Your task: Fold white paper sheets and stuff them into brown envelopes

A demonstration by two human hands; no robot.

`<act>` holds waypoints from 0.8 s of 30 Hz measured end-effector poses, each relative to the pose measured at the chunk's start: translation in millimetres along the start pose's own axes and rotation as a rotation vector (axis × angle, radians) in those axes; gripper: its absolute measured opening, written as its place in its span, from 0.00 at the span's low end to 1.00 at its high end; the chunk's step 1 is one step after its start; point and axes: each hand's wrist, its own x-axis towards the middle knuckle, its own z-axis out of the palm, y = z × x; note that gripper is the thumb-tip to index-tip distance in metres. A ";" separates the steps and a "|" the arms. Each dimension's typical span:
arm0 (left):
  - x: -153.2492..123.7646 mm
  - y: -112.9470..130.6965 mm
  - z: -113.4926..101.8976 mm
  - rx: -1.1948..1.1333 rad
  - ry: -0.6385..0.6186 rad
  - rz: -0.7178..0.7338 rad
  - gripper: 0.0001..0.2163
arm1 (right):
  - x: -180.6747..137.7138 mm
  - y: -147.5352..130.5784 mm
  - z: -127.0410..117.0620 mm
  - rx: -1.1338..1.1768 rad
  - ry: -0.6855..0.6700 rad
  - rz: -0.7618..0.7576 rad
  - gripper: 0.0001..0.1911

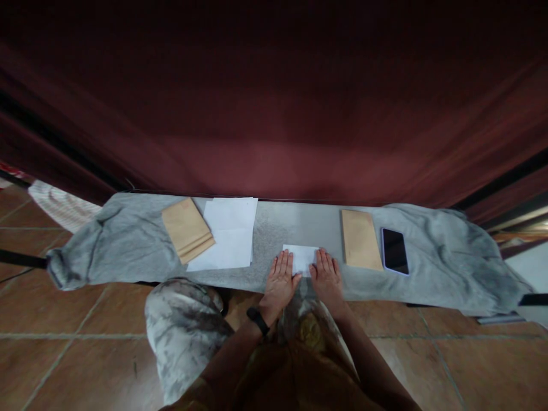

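Observation:
A small folded sheet of white paper lies flat on the grey cloth in front of me. My left hand rests flat on its left side, fingers stretched out. On its right side lies my right hand, also flat with the fingers extended. Left of my hands are larger white sheets, with several brown envelopes stacked partly over them. To the right of my right hand is another brown envelope.
A phone in a light purple case lies beyond the right envelope. Grey cloth covers the narrow bench, bunched at both ends. A dark red curtain hangs along its far edge. Below is a tiled floor.

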 end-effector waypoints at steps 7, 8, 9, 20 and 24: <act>13.5 10.0 -7.0 -0.010 -0.033 -0.091 0.25 | -3.9 3.5 -2.6 -0.020 -0.014 0.021 0.29; 17.1 12.2 -6.6 -0.019 -0.038 -0.083 0.25 | -3.8 2.8 -3.1 -0.023 -0.013 0.022 0.29; 20.5 14.3 -5.6 -0.028 -0.047 -0.068 0.25 | -3.6 2.1 -3.7 -0.026 -0.011 0.023 0.29; 30.8 16.8 6.9 -0.003 -0.098 -0.024 0.27 | 5.9 -8.7 -3.6 0.120 0.050 0.012 0.27; 29.8 12.8 8.4 0.031 -0.128 0.033 0.28 | 17.1 -30.4 2.5 0.267 0.008 -0.101 0.28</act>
